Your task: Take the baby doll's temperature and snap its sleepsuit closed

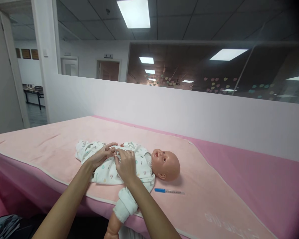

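A baby doll [165, 165] lies on its back, head to the right, in a white shirt [107, 174] with small coloured prints. My left hand [103, 156] is over the shirt front, its thumb and fingers pinched together on the cloth. Close beside it, my right hand [126, 162] also has its fingers closed at the shirt front. A thin white strip shows between my fingertips; its ends are hidden. The doll's near arm [114, 225] hangs over the table edge, with the white sleeve [125, 204] bunched up. Near the head lies a thermometer [169, 191] with a blue cap.
A pink padded cloth [201, 205] covers the table under the doll. Behind it stands a low white wall [164, 106] with glass above. Far left is an open doorway [31, 83], with a desk [33, 91] beyond.
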`<state>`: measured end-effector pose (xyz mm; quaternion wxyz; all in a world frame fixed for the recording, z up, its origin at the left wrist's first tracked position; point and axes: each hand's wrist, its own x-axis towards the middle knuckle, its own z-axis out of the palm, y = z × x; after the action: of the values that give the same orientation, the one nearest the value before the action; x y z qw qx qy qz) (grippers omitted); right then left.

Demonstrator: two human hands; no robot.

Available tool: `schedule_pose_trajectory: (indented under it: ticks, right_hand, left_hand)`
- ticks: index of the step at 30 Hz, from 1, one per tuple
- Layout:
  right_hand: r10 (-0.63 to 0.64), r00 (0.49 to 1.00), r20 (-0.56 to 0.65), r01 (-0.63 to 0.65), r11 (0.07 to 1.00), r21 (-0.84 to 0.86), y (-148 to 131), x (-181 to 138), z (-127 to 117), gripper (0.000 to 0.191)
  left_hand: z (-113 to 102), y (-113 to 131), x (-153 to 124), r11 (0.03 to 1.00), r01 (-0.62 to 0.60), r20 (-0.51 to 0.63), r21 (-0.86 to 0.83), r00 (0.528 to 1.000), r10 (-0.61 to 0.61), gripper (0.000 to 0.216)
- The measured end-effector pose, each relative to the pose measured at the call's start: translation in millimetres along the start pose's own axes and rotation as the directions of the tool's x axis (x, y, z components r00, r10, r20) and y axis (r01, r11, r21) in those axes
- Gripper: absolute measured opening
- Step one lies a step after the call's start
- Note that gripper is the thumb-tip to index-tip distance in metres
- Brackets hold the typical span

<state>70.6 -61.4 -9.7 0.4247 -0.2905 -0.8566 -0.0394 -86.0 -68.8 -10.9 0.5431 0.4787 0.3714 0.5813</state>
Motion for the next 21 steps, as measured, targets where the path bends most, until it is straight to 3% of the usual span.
schedule_pose_trajectory:
  ticks: [3, 6, 9, 12, 14, 17, 21]
  right_hand:
    - [0.010, 0.999, -0.043, -0.006, 0.996, 0.091, -2, 2, -8, 0.025]
    - [0.023, 0.983, -0.183, 0.013, 0.981, 0.191, -10, -7, -29, 0.028]
    - [0.041, 0.916, -0.400, 0.048, 0.977, 0.208, -14, -42, -64, 0.023]
    - [0.129, 0.865, -0.485, -0.078, 0.989, 0.124, 1, -93, -103, 0.019]
    - [0.294, 0.850, -0.438, -0.301, 0.952, 0.056, 24, -125, -127, 0.013]
    - [0.545, 0.800, -0.251, -0.579, 0.811, -0.087, 66, -154, -155, 0.019]
    - [0.584, 0.812, -0.025, -0.568, 0.779, -0.266, 100, -161, -171, 0.028]
  left_hand:
    - [1, 0, 2, 1.000, 0.009, 0.058, -0.025, 0.998, -0.008, 0.052]
    - [4, 2, 2, 0.999, 0.032, 0.079, -0.017, 0.996, -0.031, 0.047]
    - [8, 4, 4, 0.997, 0.065, 0.077, 0.051, 0.995, -0.069, 0.041]
    - [8, 3, 7, 0.983, 0.122, 0.064, 0.141, 0.989, -0.132, 0.040]
    - [6, 1, 12, 0.961, 0.162, 0.061, 0.224, 0.982, -0.179, 0.038]
    - [6, 0, 26, 0.906, 0.149, 0.068, 0.395, 0.979, -0.191, 0.030]
    - [25, 11, 56, 0.698, 0.015, 0.034, 0.716, 0.998, -0.056, 0.010]
